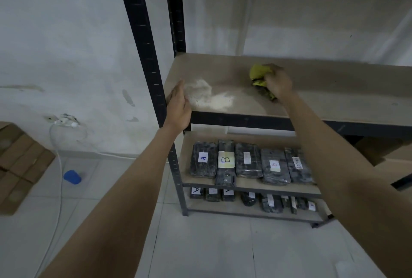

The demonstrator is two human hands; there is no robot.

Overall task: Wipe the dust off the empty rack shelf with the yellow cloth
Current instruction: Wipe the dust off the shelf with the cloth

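Observation:
The empty rack shelf [323, 90] is a tan board on a black metal frame at chest height. A pale patch of white dust [209, 97] lies on its front left part. My right hand [278, 82] rests on the board's middle, closed around the bunched yellow cloth [259, 74], which pokes out to the left of the fingers. My left hand [179, 104] lies flat at the shelf's front left corner, fingers together, its edge touching the dust patch and holding nothing.
Black upright posts [142, 39] stand at the rack's left. The lower shelves hold several dark wrapped packages with labels [225, 159]. On the tiled floor to the left are a blue cup [72, 177], flattened cardboard [20, 161] and a white cable [59, 166].

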